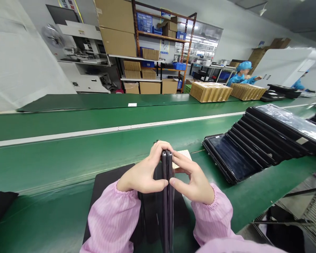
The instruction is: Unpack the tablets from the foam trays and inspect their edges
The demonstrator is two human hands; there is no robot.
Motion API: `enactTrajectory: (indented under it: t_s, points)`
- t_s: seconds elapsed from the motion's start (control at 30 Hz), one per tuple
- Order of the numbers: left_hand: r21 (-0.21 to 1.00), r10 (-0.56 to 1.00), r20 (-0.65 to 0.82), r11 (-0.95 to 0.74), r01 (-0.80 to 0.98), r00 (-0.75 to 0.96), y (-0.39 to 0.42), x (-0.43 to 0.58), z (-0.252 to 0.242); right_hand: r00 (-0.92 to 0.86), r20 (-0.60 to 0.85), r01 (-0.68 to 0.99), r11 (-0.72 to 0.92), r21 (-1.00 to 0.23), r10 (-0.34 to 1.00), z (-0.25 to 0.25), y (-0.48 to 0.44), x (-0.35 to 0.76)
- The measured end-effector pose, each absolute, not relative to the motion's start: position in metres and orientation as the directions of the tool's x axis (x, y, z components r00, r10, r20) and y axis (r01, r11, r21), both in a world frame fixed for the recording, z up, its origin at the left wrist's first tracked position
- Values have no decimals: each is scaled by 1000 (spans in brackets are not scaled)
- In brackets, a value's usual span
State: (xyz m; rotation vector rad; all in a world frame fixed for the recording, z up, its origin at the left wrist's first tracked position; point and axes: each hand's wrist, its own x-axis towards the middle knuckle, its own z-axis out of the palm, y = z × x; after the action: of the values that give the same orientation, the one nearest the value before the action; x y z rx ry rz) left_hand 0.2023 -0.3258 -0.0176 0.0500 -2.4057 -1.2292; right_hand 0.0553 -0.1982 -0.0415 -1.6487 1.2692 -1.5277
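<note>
From where I stand, the long green bench (68,154) takes up most of the room, with a rust-coloured rack (162,37) beyond it at twelve o'clock. On the bench, a leaning row of black panels (265,137) lies between two and three o'clock from the worker's hands, and a cardboard tray (210,93) sits farther off at one. A flat black sheet (102,189), mat or panel I can't tell, lies under the worker's arms at about seven.

At the hub, two dark slabs (164,211) stand on edge, side by side, running back toward six o'clock. The left hand (144,175) grips from nine, the right hand (193,179) from three; both sets of fingers are curled in narrow, thumbs against the near side and the rest near the far upper end.

I'd judge the step as holding the pair together with their edges level; moving them calls for even pressure from both sides. Just past the right fingers, toward one o'clock, lies a pale dotted pad (185,154); smallest is a white label (132,104) at eleven.
</note>
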Motion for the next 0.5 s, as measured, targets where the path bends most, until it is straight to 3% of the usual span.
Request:
enactTrajectory:
  t_s: [0.17, 0.5]
  points:
    - [801, -240, 352, 577, 159, -905, -322, 198, -15, -274, 448, -218, -398, -891, -851, -41, -201, 62]
    - [836, -316, 320, 538, 110, -893, -319, 193, -20, -402, 436, -221, -377, -900, -805, -40, -202, 72]
